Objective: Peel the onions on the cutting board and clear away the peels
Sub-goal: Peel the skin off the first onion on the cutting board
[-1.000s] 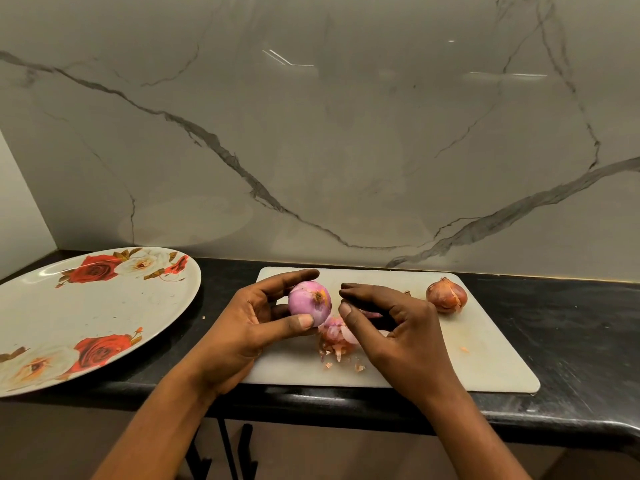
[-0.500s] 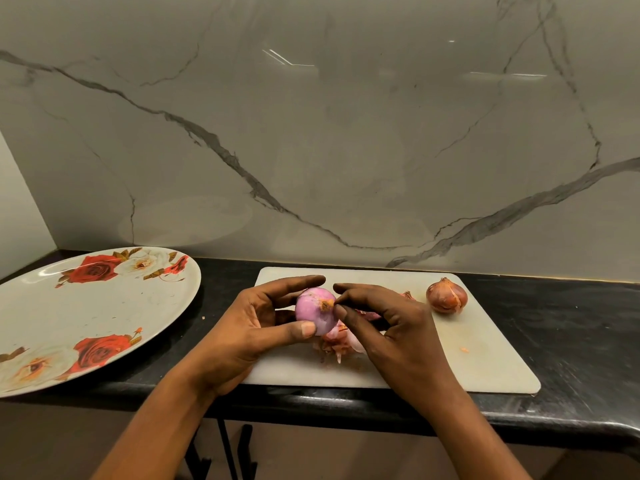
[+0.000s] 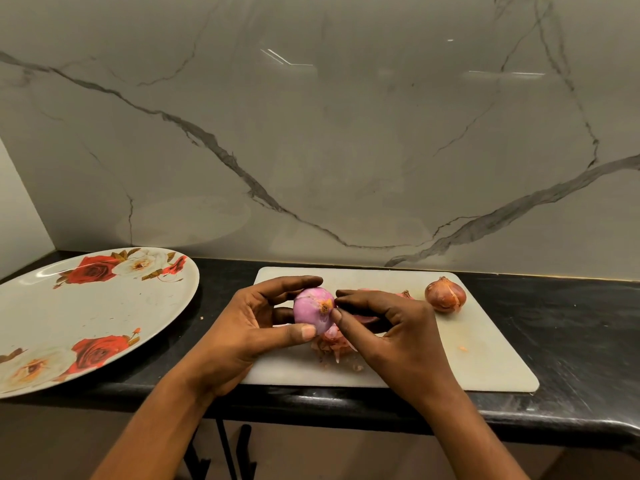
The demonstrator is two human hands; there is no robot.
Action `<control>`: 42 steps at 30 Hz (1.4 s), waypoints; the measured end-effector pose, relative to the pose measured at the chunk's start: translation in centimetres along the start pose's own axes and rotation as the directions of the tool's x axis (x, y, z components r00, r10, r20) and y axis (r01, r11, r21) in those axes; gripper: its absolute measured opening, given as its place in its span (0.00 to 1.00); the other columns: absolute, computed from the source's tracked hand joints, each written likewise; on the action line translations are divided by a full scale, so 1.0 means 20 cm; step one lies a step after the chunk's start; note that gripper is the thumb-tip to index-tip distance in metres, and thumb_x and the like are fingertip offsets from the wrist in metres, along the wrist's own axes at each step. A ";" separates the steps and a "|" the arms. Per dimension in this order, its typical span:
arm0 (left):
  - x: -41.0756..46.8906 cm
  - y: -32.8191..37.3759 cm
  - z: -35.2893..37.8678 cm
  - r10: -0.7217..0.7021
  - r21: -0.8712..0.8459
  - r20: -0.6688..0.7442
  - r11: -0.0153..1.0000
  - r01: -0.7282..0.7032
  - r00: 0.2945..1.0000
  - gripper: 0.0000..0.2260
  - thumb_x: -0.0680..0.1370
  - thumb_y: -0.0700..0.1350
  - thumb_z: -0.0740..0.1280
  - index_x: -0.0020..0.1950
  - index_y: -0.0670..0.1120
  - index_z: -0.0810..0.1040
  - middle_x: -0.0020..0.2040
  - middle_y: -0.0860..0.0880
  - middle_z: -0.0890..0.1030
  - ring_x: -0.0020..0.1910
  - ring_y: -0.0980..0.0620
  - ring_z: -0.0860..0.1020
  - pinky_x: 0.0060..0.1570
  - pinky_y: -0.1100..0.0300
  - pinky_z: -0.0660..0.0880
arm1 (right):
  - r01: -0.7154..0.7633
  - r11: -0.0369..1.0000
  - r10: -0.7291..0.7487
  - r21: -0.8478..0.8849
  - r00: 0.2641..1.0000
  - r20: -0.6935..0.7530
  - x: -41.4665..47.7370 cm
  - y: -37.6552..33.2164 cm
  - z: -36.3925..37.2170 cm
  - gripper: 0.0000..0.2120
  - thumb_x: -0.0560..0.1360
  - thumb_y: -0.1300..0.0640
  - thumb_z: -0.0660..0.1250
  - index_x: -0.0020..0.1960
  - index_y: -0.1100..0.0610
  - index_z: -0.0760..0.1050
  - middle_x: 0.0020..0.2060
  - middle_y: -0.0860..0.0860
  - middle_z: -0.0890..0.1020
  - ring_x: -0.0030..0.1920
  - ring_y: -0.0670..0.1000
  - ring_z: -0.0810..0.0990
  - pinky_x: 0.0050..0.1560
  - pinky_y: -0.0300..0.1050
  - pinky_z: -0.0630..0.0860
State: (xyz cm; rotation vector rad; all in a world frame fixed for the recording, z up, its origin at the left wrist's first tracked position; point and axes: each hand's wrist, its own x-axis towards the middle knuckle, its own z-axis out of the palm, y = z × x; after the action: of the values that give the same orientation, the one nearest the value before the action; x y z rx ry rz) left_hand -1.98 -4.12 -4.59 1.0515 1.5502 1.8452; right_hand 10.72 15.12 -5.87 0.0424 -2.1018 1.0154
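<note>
Onion one: last skin at the root end, above the cutting board [image 3: 485, 362].
Left hand [image 3: 249, 327] grips the held onion [image 3: 313, 308] between thumb and curled fingers, over the board's left half. Right hand [image 3: 391, 337] pinches at its brown root end with thumb and forefinger tips. Peels [image 3: 334, 344] are heaped just beneath. Judgement: keep the left grip firm, nip only the dry remnant, pull away from the flesh, and drop it on the heap. Second onion [image 3: 445, 295], unpeeled, sits near the far right corner. Flowered plate [image 3: 52, 317] is at the countertop's left.
</note>
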 end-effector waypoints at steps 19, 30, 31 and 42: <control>-0.01 0.00 -0.01 -0.008 -0.027 0.009 1.000 0.009 1.000 0.27 0.71 0.31 0.78 0.69 0.46 0.82 0.67 0.41 0.82 0.62 0.36 0.83 0.62 0.46 0.82 | -0.041 0.999 0.040 0.028 0.999 0.033 0.01 -0.01 0.00 0.04 0.77 0.56 0.78 0.51 0.52 0.89 0.42 0.41 0.89 0.44 0.44 0.88 0.45 0.39 0.83; 0.00 0.00 -0.01 -0.009 -0.035 0.017 0.999 0.009 1.000 0.26 0.72 0.30 0.77 0.69 0.45 0.82 0.66 0.42 0.82 0.63 0.38 0.83 0.60 0.50 0.82 | -0.038 0.999 0.036 0.032 0.999 0.038 0.01 0.01 -0.01 0.06 0.78 0.62 0.76 0.49 0.53 0.89 0.40 0.43 0.88 0.41 0.48 0.87 0.42 0.43 0.83; 0.00 0.00 -0.01 -0.013 -0.043 0.013 0.999 0.014 1.000 0.26 0.72 0.29 0.75 0.69 0.45 0.81 0.66 0.42 0.83 0.63 0.38 0.83 0.60 0.50 0.82 | -0.034 0.999 0.033 0.027 0.999 0.033 0.01 0.00 -0.01 0.06 0.78 0.62 0.76 0.50 0.53 0.89 0.40 0.43 0.88 0.41 0.48 0.87 0.42 0.45 0.84; 0.00 0.01 -0.01 -0.027 -0.030 -0.015 0.999 0.026 1.000 0.27 0.72 0.30 0.75 0.70 0.46 0.80 0.67 0.43 0.82 0.64 0.39 0.83 0.60 0.50 0.82 | 0.000 1.000 0.001 -0.026 0.999 0.036 -0.01 -0.01 -0.01 0.05 0.77 0.57 0.77 0.53 0.54 0.89 0.44 0.42 0.89 0.44 0.43 0.88 0.44 0.37 0.83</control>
State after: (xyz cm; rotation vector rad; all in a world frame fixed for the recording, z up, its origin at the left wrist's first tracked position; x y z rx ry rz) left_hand -2.06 -4.22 -4.45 1.0004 1.5338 1.8573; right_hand 10.97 15.05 -5.75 0.0469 -2.1472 0.9943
